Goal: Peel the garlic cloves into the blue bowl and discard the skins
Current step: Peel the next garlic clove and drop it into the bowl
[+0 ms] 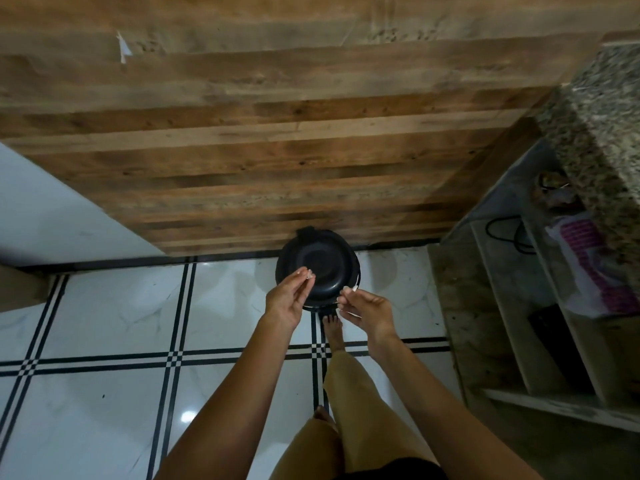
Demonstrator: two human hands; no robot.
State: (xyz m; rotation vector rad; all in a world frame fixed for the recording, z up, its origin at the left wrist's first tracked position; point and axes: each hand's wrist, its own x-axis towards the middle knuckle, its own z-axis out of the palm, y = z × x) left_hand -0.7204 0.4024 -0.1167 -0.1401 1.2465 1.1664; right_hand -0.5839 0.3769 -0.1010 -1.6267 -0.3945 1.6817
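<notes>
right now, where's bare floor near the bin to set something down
Widest: white tiled floor left of the black bin, along the wood-panelled wall. A narrower strip lies between bin and concrete shelf unit. Crowded over the bin: the left hand pinches garlic skin beside the right hand.

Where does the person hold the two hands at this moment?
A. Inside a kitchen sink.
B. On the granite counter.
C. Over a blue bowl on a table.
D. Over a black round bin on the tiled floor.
D: the left hand, pinching a small pale scrap, and the right hand are both over the black round bin, which stands on the tiled floor.
</notes>
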